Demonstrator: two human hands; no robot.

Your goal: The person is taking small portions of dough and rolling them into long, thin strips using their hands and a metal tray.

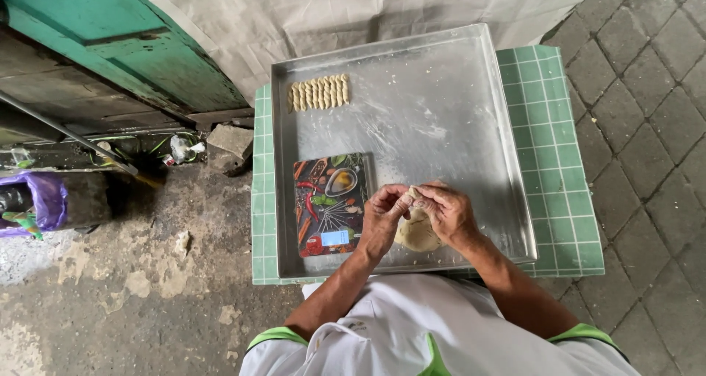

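Dough piece (412, 194) pinched between both hands (418, 213)

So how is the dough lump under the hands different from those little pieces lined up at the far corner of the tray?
The dough lump is one big rounded mass; the shaped pieces are many small ridged strips. The lump lies at the near edge, partly under both hands; the pieces stand untouched in a neat row. Both are the same pale beige, on the metal tray.

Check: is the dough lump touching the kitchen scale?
Apart. The head view shows bare tray metal between the dough lump and the scale, with the left hand over part of that gap.
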